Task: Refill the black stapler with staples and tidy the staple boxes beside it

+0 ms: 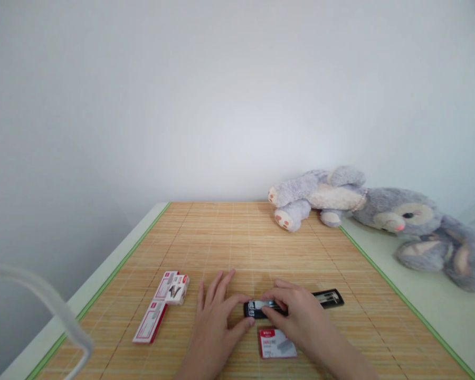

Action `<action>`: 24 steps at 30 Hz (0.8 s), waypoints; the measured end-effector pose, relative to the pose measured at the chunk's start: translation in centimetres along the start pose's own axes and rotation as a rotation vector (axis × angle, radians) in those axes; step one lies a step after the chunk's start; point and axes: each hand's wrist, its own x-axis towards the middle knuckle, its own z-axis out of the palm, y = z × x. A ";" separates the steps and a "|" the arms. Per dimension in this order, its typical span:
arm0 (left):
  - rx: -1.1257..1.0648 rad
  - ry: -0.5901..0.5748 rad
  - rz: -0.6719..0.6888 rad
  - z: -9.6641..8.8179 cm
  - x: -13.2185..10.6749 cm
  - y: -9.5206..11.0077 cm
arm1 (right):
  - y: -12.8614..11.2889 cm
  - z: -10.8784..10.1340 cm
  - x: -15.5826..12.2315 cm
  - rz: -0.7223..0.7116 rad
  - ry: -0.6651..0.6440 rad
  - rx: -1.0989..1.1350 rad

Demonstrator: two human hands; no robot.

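Note:
A long black stapler (pixel 254 312) lies opened out flat on the bamboo mat, its silvery inner track facing up. My left hand (pixel 217 322) grips its left end between thumb and index finger, the other fingers spread on the mat. Over the middle of the stapler, my right hand (pixel 296 311) has its thumb and fingertips pinched close together at the track; whatever they hold is too small and covered to make out. The stapler's right end shows beyond my knuckles. Just below sits a small red and white staple box (pixel 277 344), partly beside my right wrist.
Two pink and white boxes (pixel 149 322) lie end to end at the left, with a smaller white box (pixel 177 290) picturing a stapler against them. A grey plush rabbit (pixel 336 198) lies across the back right. A white cable (pixel 43 293) curves in at lower left.

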 end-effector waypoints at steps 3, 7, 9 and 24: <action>-0.004 -0.001 0.000 0.0 0.0 0.0 | 0.3 -0.5 -0.1 0.018 0.000 -0.019; -0.006 0.000 -0.007 0.1 0.0 0.0 | 1.1 -1.4 -0.5 0.051 0.001 -0.085; -0.008 0.003 -0.005 0.1 0.0 0.0 | 1.2 -1.4 -0.7 0.053 -0.020 -0.125; -0.049 0.010 0.029 0.1 0.0 0.0 | -3.8 -1.5 2.6 -0.058 0.044 -0.064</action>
